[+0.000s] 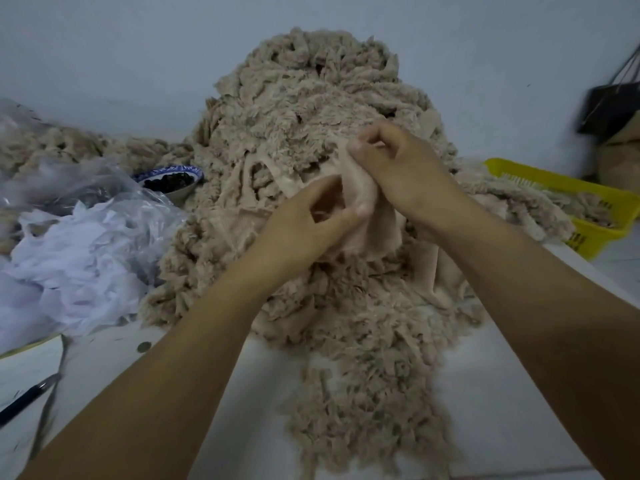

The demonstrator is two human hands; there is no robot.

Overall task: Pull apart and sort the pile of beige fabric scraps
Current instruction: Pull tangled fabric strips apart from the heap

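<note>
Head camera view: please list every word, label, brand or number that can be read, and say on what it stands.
No text here is legible.
Yellow plastic basket: dark printed marks on its side wall, too blurred to read.
Blue-and-white patterned bowl: decoration only, no letters visible.
Pile of beige fabric scraps: no label or print visible.

pile of fabric scraps [311, 161]: beige, mottled | fabric piece [367, 233]: paler plain beige | loose scraps [76, 271] at left: white | bowl [162, 170]: white, blue-patterned rim, dark contents | basket [554, 178]: bright yellow | bag [609, 109]: black | pen [24, 400]: black | table [502, 393]: white | wall [104, 46]: pale grey-blue
</note>
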